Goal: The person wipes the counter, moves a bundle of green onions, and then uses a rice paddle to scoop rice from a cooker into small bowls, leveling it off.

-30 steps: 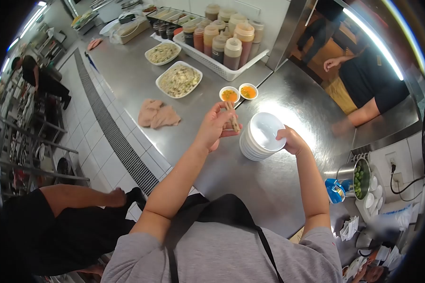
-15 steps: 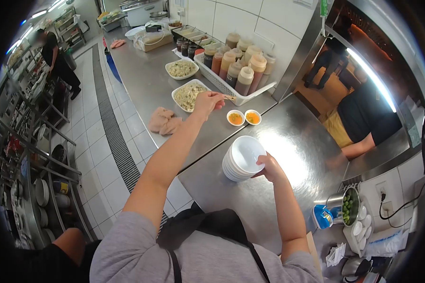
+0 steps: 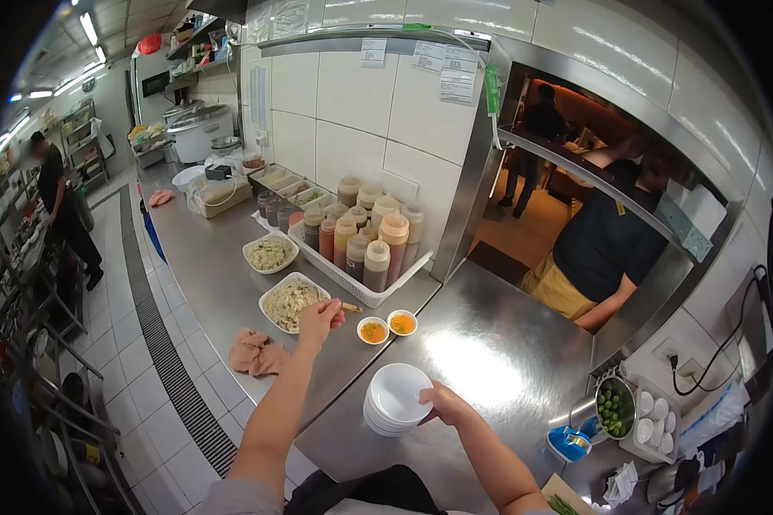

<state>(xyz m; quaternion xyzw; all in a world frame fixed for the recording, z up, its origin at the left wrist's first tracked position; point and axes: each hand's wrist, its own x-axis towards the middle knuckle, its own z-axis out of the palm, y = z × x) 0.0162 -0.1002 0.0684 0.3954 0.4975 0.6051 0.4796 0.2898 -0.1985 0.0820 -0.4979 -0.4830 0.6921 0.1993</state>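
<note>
My left hand [image 3: 319,324] is closed in a pinch on a short tan stick-like item [image 3: 350,307], too small to name exactly. It hovers over the right edge of a white bowl of fried rice [image 3: 289,302]. My right hand [image 3: 442,403] grips the rim of a stack of white bowls [image 3: 397,396], its thumb inside the top one, which has nothing in it. Two small white cups of orange sauce, one on the left [image 3: 373,331] and one on the right [image 3: 402,323], sit between the hands. A second bowl of rice [image 3: 270,254] stands farther back.
Several squeeze bottles [image 3: 378,262] fill a white basket [image 3: 361,293] by the wall. A crumpled pink cloth [image 3: 256,353] lies left. Right are a pot of green limes [image 3: 611,408] and a blue tape dispenser [image 3: 569,444]. A person [image 3: 605,249] stands behind the pass-through window.
The view has tilted upward, bringing more wall and the person at the window into sight. Both hands keep their grips; the bowl stack looks less tilted.
</note>
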